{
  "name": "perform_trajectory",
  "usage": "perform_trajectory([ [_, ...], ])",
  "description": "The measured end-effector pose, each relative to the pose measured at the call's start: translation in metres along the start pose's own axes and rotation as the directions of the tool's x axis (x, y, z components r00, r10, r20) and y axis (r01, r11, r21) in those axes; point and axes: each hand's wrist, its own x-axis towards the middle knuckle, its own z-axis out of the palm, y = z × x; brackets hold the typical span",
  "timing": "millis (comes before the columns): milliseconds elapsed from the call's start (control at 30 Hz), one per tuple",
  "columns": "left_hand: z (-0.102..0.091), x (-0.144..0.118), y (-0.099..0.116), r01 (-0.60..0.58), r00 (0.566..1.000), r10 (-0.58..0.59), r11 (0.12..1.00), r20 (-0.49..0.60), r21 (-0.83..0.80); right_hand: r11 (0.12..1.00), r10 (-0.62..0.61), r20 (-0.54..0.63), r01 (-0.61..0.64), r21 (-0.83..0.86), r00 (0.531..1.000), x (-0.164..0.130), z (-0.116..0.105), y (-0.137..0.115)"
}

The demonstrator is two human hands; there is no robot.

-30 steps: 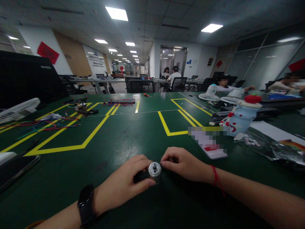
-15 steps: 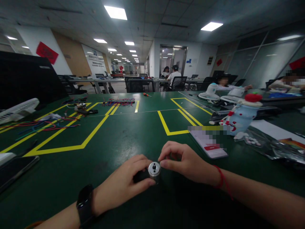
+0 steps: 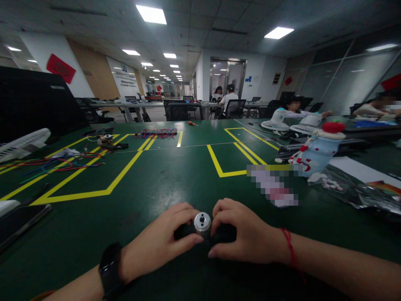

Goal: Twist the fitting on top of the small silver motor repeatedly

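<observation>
A small silver cylinder that looks like a motor [image 3: 203, 223] stands upright on the green table, close to me. Its round top face has a dark centre and two small holes. My left hand [image 3: 169, 230] is closed on its left side, thumb at the near side and index finger at the far side. At the right of it, my right hand [image 3: 242, 234] is curved with thumb and fingers apart. Its fingertips are at or very near the motor's side; I cannot tell whether they touch. The lower part of the motor is in shadow.
A partly blurred phone [image 3: 274, 186] lies ahead on the right, before a blue cup with a red top [image 3: 319, 152]. Loose wires [image 3: 65, 163] and a dark phone [image 3: 23, 225] are at the left. A screwdriver [image 3: 193, 124] lies far off. People sit beyond.
My right hand has come down and toward me, and its thumb has spread from the fingers beside the motor. My left hand and the motor have hardly moved.
</observation>
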Motion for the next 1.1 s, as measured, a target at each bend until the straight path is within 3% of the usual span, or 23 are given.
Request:
perform_trajectory([
  [300,0.000,0.001,0.003,0.000,1.000,0.000,1.000,0.006,-0.001,0.996,0.046,-0.038,-0.049,-0.072,0.998,-0.001,0.005,0.003],
  [433,-0.001,0.001,0.003,0.015,1.000,-0.015,1.000,0.008,0.011,0.995,0.033,0.021,-0.031,-0.100,0.999,0.000,-0.001,0.004],
  [600,-0.001,-0.001,0.002,0.017,1.000,-0.017,1.000,0.011,0.012,1.000,0.017,0.151,-0.015,-0.013,0.988,0.001,-0.016,0.009],
  [700,-0.001,-0.002,0.002,0.016,1.000,-0.016,1.000,0.009,0.003,0.993,0.028,0.132,-0.043,0.107,0.991,0.003,-0.021,0.016],
  [800,-0.002,-0.002,0.002,0.005,1.000,-0.005,1.000,0.001,-0.011,0.934,0.174,0.006,-0.167,0.316,0.985,0.007,-0.024,0.027],
  [867,-0.002,-0.002,0.002,0.003,1.000,-0.003,1.000,-0.001,-0.013,0.864,0.311,-0.057,-0.257,0.433,0.949,0.009,-0.025,0.034],
  [933,-0.002,-0.002,0.001,0.006,1.000,-0.006,1.000,-0.001,-0.013,0.828,0.371,-0.072,-0.295,0.477,0.926,0.010,-0.025,0.037],
  [1000,-0.002,-0.002,0.001,0.006,1.000,-0.006,1.000,-0.001,-0.008,0.872,0.293,-0.042,-0.250,0.420,0.955,0.009,-0.024,0.036],
  [1100,-0.003,-0.002,0.002,0.008,1.000,-0.008,1.000,0.006,0.004,0.977,0.049,0.062,-0.060,0.202,0.997,0.006,-0.020,0.029],
])
